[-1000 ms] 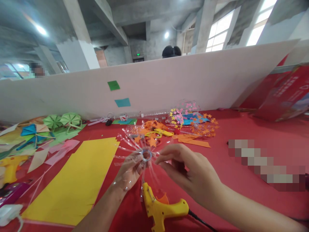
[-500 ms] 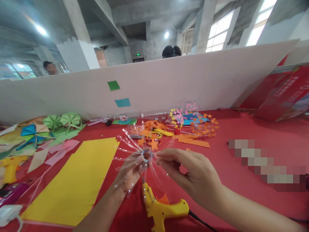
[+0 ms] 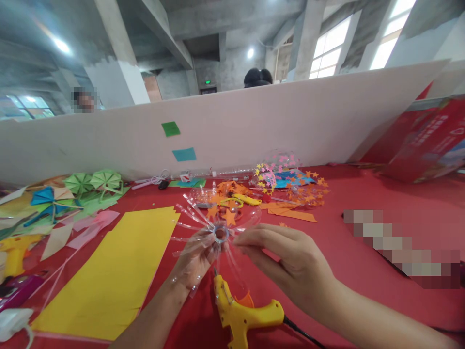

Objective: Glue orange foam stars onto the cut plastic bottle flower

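Observation:
A clear plastic bottle piece (image 3: 220, 233), cut into thin strips that splay out around its round neck, is held over the red table. My left hand (image 3: 196, 259) is closed around its left side, with several strips passing over the fingers and wrist. At the right side of the piece, my right hand (image 3: 279, 249) pinches with thumb and forefinger at one of the clear strips; the fingertips partly hide it. Just below both hands lies a yellow hot glue gun (image 3: 236, 310), its nozzle pointing up toward the neck. Orange paper stars (image 3: 229, 216) show behind the strips.
Yellow paper sheets (image 3: 109, 271) lie at left, beside folded green paper pieces (image 3: 105, 179) and another yellow glue gun (image 3: 16, 254). A yellow cutter (image 3: 249, 199) and star-covered clear pieces (image 3: 271, 174) sit toward the white partition (image 3: 232, 126). A red box (image 3: 428, 140) stands right.
The bottle piece has shifted very slightly left, and the strips near my right fingertips sit a little differently. Beyond the partition, a person's head has moved to the right.

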`<state>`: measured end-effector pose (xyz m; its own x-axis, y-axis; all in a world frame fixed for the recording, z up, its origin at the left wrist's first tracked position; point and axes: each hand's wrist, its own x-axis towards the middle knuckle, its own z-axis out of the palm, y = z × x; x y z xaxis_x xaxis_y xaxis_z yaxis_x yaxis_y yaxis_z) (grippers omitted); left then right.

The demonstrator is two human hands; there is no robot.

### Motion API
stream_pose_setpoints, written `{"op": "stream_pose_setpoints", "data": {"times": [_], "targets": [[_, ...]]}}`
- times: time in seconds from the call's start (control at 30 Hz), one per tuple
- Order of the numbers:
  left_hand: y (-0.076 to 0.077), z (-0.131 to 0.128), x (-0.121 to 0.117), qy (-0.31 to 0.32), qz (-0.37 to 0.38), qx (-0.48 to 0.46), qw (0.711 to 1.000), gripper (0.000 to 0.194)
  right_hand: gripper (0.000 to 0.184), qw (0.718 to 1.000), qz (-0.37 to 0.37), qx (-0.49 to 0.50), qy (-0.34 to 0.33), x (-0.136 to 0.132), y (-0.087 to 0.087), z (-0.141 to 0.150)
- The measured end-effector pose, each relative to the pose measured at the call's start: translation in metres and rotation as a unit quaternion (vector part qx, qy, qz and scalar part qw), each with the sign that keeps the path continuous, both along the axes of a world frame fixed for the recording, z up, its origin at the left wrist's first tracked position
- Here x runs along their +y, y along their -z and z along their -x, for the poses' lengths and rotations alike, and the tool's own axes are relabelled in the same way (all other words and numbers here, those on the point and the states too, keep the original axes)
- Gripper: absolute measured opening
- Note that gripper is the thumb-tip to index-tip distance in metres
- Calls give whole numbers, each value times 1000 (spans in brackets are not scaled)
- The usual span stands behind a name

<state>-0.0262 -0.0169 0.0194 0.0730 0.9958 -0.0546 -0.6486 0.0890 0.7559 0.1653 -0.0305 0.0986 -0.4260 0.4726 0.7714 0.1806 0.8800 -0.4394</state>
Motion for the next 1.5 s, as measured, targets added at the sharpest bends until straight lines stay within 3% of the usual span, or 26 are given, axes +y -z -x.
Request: {"op": "stream_pose_setpoints", "data": {"times": [0.27, 0.47, 0.57, 0.77, 0.97, 1.33, 1.5], "targets": [[1, 0, -1, 4, 3, 8, 1000, 26, 15, 998, -41, -39, -2, -3, 3, 0], [0, 0, 0, 4, -11, -5, 1000, 15, 12, 999, -2, -35, 3, -3, 3, 1], [0, 0, 1, -1, -5, -5, 1000, 16, 12, 999, 14, -26, 19, -4, 2, 0], [0, 0, 0, -1, -9, 4, 1000, 15, 15, 999, -45, -6, 21, -3, 0, 0], [4, 2, 2, 10, -14, 11, 1000, 29, 14, 997, -47, -44, 53, -2, 0, -1], [1, 1, 2, -8, 13, 1, 1000, 22, 16, 994, -32, 9, 104, -7, -24, -22], [-6, -1, 0, -22, 39, -4, 999, 31, 11, 986, -21, -132, 98, -9, -17, -20]]}}
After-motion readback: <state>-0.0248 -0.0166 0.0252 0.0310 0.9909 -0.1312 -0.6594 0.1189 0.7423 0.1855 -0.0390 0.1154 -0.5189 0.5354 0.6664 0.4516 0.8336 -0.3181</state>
